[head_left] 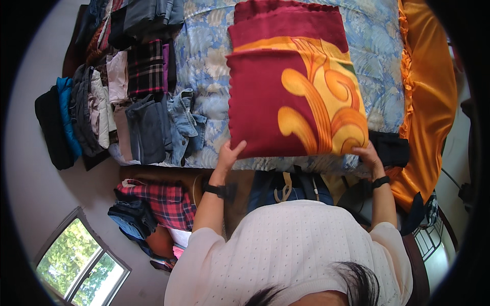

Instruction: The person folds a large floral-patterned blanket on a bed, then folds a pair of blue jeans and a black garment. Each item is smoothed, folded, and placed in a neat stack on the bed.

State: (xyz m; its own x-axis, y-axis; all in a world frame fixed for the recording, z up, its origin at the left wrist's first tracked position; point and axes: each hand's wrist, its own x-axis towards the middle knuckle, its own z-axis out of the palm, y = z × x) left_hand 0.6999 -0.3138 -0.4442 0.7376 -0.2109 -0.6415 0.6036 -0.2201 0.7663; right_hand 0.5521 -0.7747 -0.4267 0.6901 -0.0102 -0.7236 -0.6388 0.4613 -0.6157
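A folded fleece blanket [268,103], dark red with yellow and orange swirls and scalloped edges, lies on a bed with a blue floral cover [208,65]. My left hand [229,155] grips its near left corner, thumb on top and fingers beneath. At the near right corner my right hand [367,153] holds the edge the same way. Both hands are at the bed's near edge. The blanket's upper layers lie slightly stepped at the far end.
Folded clothes [145,69] stand in rows on the bed's left, with a denim jacket [182,122] nearest the blanket. Black folded cloth [390,149] lies by my right hand. Orange satin fabric [428,88] hangs at the right. A red plaid garment [164,199] lies lower left.
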